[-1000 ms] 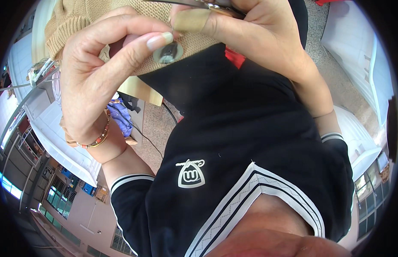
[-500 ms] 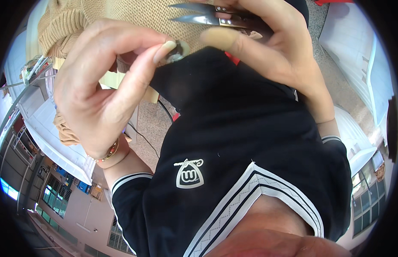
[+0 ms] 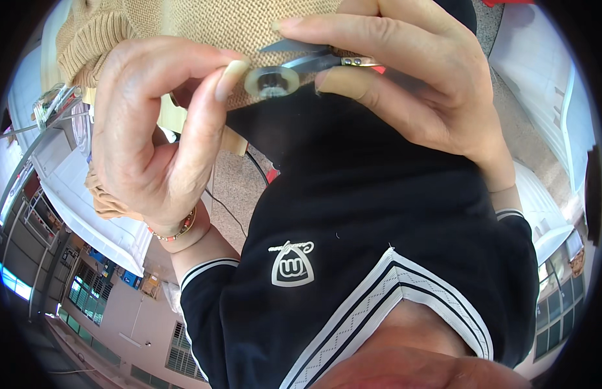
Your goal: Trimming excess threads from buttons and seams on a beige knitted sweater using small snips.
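My left hand (image 3: 165, 117) is closed in a pinch, thumb against index finger, at the edge of a round, pale, translucent button (image 3: 251, 84) with a dark centre. Small details on the button are blurred. My right hand (image 3: 417, 78) grips a pair of thread snips (image 3: 307, 63), whose two blades point left, close to the button. A tan cover (image 3: 345, 83) wraps the right thumb tip. Beyond both hands lies a beige knitted garment (image 3: 210, 23) with a ribbed edge. Part of the snips is hidden in my right hand.
A white plastic bin (image 3: 87, 201) stands at the left with tan knitwear (image 3: 106, 194) by it. Another large white container (image 3: 534, 78) is at the right. A dark cable (image 3: 226, 211) runs across the speckled floor (image 3: 239, 188).
My right hand has shifted the snips down, their blades now beside the button and closer together. The button shows more of its round face, and my left hand has moved slightly right.
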Available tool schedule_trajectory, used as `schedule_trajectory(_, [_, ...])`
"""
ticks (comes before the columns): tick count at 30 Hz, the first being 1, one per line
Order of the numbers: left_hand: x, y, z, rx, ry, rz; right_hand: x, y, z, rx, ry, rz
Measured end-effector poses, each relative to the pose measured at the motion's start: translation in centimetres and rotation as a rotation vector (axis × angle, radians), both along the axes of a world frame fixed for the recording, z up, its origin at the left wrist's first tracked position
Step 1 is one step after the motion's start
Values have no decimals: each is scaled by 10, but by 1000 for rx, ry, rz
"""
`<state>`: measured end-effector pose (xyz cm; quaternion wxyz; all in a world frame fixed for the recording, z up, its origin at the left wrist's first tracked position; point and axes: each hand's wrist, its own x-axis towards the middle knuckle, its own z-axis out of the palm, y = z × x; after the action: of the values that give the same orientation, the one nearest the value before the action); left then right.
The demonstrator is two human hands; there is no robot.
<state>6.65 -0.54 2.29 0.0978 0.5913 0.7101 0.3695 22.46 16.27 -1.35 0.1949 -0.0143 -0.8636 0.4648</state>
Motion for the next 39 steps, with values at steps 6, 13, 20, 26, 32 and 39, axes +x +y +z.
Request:
schedule_trajectory(6, [-1, 1, -1, 3, -20, 14, 0, 4, 4, 18, -52, 38])
schedule_trajectory(13, [-3, 7, -2, 18, -7, -11, -4, 2, 26, -53, -214, -8])
schedule_trajectory(20, [2, 9, -3, 1, 70, 19, -3, -11, 15, -99, -135, -154])
schedule_trajectory(26, [-2, 7, -15, 100, 260, 25, 6, 6, 22, -55, -145, -158])
schedule_trajectory(32, [-28, -22, -46, 153, 424, -18, 21, 23, -4, -109, 11, -313])
schedule_trajectory(39, [-46, -49, -53, 143, 352, -2, 2, 22, -70, -623, 627, -55])
